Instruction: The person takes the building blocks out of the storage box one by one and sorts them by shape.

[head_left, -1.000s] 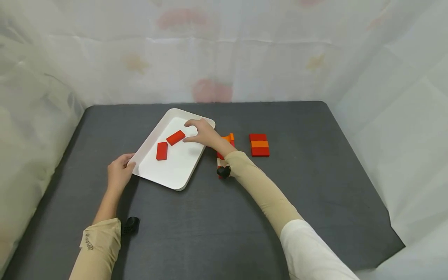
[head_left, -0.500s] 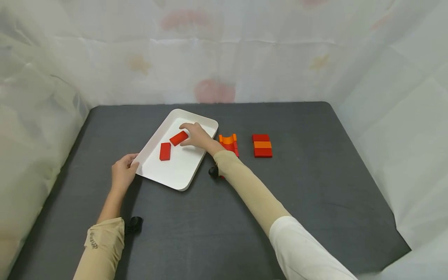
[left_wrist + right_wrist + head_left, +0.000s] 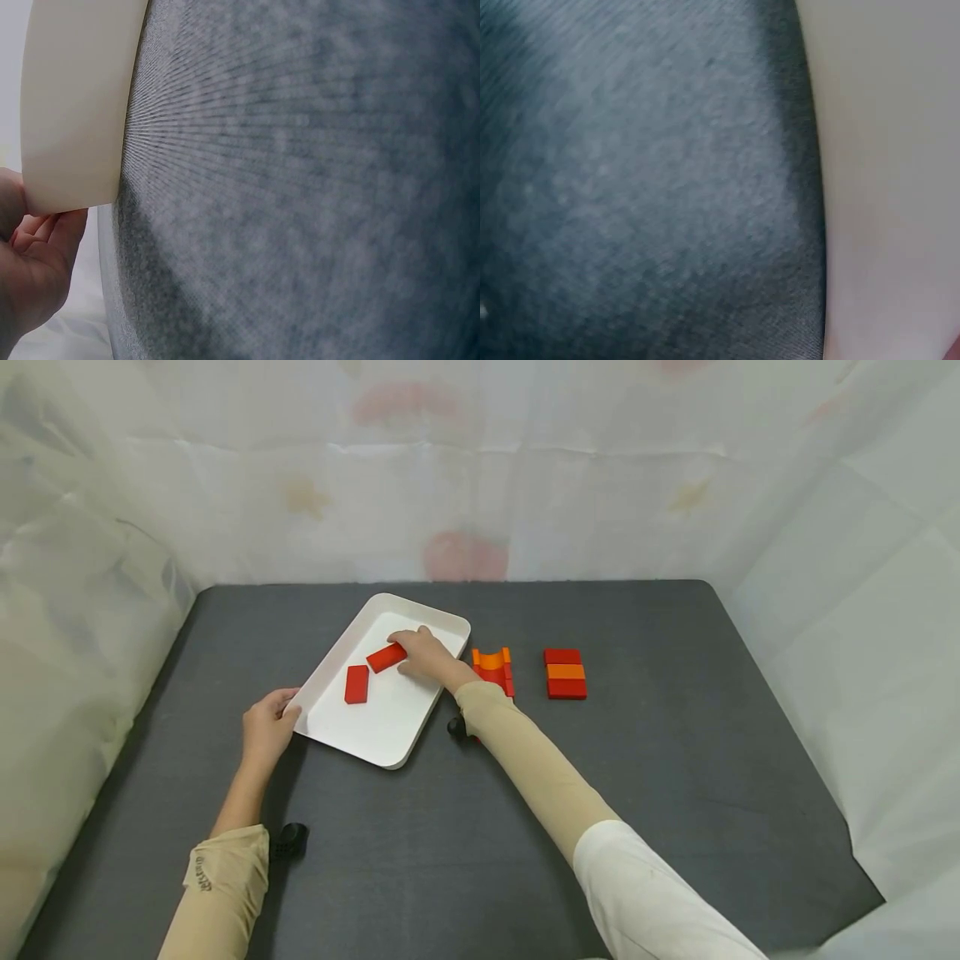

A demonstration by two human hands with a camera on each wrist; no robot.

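Two red blocks (image 3: 372,670) in tray (image 3: 375,739), hands at it

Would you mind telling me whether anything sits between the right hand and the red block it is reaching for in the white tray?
Nothing visible does. The right hand already lies against the red block inside the white tray; whether it grips is unclear. The second red block lies apart, nearer the left hand, which holds the tray's corner.

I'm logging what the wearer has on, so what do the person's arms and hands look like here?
Both hands are bare: left hand, right hand. Each forearm wears a tan sleeve; the left one carries small dark lettering. A white sleeve covers the right upper arm. A small black device sits under each wrist.
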